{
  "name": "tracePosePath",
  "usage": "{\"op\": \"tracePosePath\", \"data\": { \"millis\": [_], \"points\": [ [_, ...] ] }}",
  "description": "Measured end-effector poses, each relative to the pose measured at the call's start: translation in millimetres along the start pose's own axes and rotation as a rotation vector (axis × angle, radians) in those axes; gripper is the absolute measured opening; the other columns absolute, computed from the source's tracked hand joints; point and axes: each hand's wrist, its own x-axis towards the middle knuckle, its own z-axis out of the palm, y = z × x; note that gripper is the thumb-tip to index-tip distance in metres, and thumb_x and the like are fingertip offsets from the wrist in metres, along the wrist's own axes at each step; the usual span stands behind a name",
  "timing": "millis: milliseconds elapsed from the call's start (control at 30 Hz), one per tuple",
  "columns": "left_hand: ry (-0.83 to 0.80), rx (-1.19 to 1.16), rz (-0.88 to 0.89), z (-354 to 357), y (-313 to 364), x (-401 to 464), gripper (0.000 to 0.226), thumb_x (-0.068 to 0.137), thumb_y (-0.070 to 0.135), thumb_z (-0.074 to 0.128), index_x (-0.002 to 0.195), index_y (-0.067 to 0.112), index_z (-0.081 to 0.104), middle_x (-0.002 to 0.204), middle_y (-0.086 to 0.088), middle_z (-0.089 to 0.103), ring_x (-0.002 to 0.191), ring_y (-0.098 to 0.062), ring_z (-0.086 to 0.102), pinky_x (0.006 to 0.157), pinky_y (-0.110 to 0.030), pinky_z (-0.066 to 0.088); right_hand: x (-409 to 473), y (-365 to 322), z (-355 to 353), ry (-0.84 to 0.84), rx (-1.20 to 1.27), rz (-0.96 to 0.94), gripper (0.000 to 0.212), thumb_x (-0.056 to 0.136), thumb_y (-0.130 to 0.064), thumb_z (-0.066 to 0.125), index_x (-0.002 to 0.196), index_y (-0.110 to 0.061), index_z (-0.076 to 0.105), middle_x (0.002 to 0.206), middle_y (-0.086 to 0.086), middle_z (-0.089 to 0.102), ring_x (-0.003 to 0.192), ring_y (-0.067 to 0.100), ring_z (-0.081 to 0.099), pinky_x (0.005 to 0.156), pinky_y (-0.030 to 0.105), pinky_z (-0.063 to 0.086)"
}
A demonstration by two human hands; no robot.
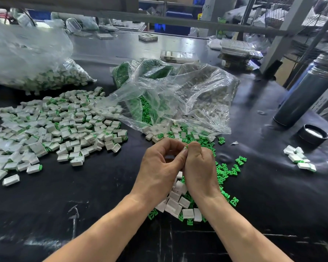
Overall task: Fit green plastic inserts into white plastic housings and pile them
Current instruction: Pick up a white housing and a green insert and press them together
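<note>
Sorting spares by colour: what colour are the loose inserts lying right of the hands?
Bright green inserts, clearest in the head view.

Our two hands meet, fingertips together.
Our left hand [159,165] curls its fingers inward to pinch, our right hand [199,167] presses close beside it, thumb raised, both bare forearms angling in.
</note>
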Motion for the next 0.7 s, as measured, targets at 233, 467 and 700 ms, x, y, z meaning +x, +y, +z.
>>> {"op": "tracePosePath", "data": {
  "millis": [233,467,700],
  "points": [
    [0.011,0.016,-0.017,0,-1,0,0.006,0.094,0.021,0.074,0.096,0.016,0.073,0.089,-0.003,0.076,0.084,-0.018,0.074,0.072,-0.026,0.059,2,4,2,0.001,0.023,0.000,0.058,0.091,-0.044,0.032,0.089,-0.008,0.078,0.085,0.009,0.077,0.087,0.028,0.075,0.082,0.048,0.060],
    [0.014,0.037,-0.020,0,2,0,0.008,0.094,0.021,0.074,0.099,0.014,0.073,0.091,-0.002,0.077,0.087,-0.018,0.075,0.074,-0.029,0.061,-1,3,2,0.012,0.050,-0.004,0.057,0.094,-0.045,0.032,0.087,-0.012,0.078,0.080,0.003,0.078,0.081,0.018,0.076,0.080,0.046,0.062],
    [0.087,0.083,-0.010,-5,2,4,0.007,0.091,0.020,0.077,0.094,0.015,0.073,0.084,0.000,0.076,0.074,-0.009,0.072,0.062,-0.015,0.053,-1,-1,-8,0.013,-0.058,-0.093,0.060,0.104,-0.057,0.036,0.065,-0.021,0.064,0.058,-0.009,0.062,0.058,0.011,0.058,0.058,0.030,0.046]
  ]
}}
